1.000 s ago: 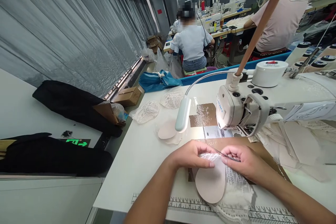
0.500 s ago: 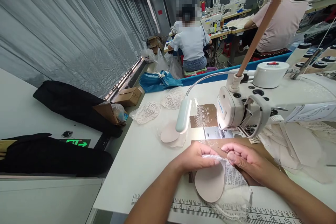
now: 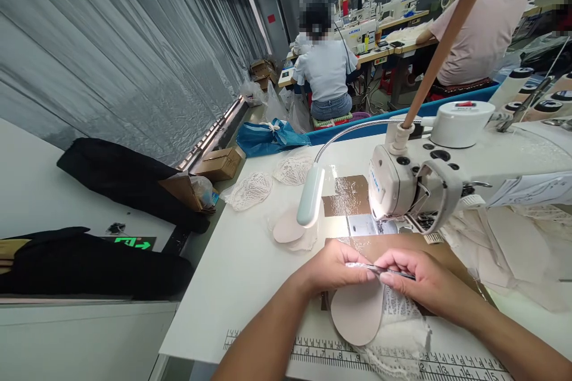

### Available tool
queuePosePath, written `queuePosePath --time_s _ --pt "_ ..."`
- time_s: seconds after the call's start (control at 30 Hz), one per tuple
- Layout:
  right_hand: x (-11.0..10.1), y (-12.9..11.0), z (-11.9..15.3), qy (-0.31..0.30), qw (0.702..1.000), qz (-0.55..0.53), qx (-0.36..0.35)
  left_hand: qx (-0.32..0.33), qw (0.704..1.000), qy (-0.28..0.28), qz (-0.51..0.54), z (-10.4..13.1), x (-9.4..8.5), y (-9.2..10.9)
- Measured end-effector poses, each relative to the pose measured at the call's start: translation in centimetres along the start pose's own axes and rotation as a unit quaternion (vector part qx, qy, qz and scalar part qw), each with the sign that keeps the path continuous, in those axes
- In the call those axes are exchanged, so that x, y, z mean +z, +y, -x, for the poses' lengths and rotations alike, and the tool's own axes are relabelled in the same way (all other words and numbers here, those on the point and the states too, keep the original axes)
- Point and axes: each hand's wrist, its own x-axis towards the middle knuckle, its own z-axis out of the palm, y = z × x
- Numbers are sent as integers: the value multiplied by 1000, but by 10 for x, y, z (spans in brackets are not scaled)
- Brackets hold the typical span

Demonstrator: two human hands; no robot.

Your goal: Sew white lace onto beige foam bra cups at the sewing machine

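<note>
In the head view my left hand (image 3: 342, 265) is closed, with thumb and fingers pinching the top edge of a beige rounded fabric cup piece (image 3: 356, 317). White lace (image 3: 400, 303) joins the cup at that edge and trails down to the right over the table front. My right hand (image 3: 413, 274) is closed around a slim, pointed metal tool (image 3: 404, 274) that looks like tweezers. The tool's tip meets the pinched edge, close to my left fingertips; exactly what it touches is hidden. Both hands are just in front of the sewing machine (image 3: 393, 190).
A small lamp (image 3: 311, 196) hangs left of the needle area. Lace pieces (image 3: 252, 190) and another beige cup (image 3: 288, 228) lie on the left of the white table (image 3: 232, 286). More cut pieces (image 3: 513, 244) are piled at right. A printed ruler (image 3: 322, 352) runs along the front edge. Two people sit beyond.
My right hand has turned the metal tool and brought it left against the fabric edge; before, its tip pointed up away from it. My left hand keeps its pinch.
</note>
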Motion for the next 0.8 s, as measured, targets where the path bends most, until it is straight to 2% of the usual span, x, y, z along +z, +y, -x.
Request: queuePosePath --time_s 0.17,0.33,0.5,0.6,0.7,0.73,0.8 --pt "0 0 0 25 1000 14 7 -6 1000 4 -15 0 1 3" --pt "-1 17 -2 55 996 -64 6 -7 1000 12 -2 -1 1 0" --pt "3 18 -3 28 991 -130 -3 -7 1000 13 2 -2 0 -3" --pt "5 11 -3 19 999 -50 -9 8 1000 3 -14 -2 -4 -1" --pt "2 11 -3 52 996 72 5 20 998 -10 -59 2 -11 4" --pt "0 13 -3 61 994 93 9 21 997 -1 -78 5 -13 6" --pt "-3 16 -2 71 991 108 16 30 990 61 -124 16 -17 13"
